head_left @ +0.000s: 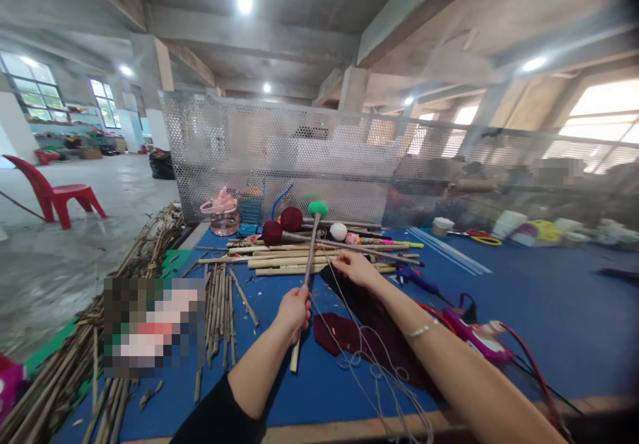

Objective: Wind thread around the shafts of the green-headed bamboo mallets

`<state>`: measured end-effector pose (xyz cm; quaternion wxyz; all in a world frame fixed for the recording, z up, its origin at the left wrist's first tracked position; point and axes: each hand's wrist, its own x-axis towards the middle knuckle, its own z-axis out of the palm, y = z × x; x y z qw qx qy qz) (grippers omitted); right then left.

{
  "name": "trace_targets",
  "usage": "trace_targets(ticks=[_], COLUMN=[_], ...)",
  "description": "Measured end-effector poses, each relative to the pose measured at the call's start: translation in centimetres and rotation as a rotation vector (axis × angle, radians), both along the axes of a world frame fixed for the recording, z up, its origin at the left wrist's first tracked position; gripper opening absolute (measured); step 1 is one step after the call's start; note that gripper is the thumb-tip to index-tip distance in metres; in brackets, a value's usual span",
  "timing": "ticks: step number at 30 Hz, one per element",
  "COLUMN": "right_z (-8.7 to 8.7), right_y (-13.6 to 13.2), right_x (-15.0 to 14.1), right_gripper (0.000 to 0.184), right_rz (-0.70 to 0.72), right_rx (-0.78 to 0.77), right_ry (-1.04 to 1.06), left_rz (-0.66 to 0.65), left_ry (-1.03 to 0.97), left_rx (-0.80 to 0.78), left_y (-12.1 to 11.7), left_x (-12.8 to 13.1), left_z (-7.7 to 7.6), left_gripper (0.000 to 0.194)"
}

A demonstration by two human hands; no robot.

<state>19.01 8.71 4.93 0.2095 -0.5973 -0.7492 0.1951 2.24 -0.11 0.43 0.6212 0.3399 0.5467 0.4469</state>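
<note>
My left hand (294, 311) is closed around a thin wooden stick (310, 257), held slanting up and away from me. A fluffy green ball (318, 209) tops its far end; the near end is pale bare wood. To the right, my right hand (355, 269) pinches a thin grey cord (344, 297) between thumb and fingertips. The cord runs up toward the stick and down in loose loops near the table's front edge. Dark red cloth (339, 334) lies beneath the cord and my right forearm.
Wooden rods (279, 261) lie crosswise behind my hands, with dark red balls (291, 219) and a white ball (338, 231). Twigs (219, 311) lie left. A glue gun (417, 276), purple power strip (479, 337) and yellow-handled scissors (484, 237) are right. A perforated metal screen (324, 158) stands behind.
</note>
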Motion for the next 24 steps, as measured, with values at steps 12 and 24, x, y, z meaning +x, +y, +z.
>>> trace_targets(ticks=[12, 24], right_z=[1.0, 9.0], right_y=[7.7, 9.7], right_x=[-4.8, -7.2], right_gripper=[0.018, 0.018], right_rz=[-0.180, -0.034], right_rx=[-0.018, 0.040], right_ry=[-0.149, 0.306], left_rz=[0.049, 0.089], left_ry=[-0.048, -0.039], left_rx=[0.008, 0.009], left_y=[0.0, 0.0], left_x=[-0.1, -0.2], left_z=[0.3, 0.6], left_gripper=[0.030, 0.030])
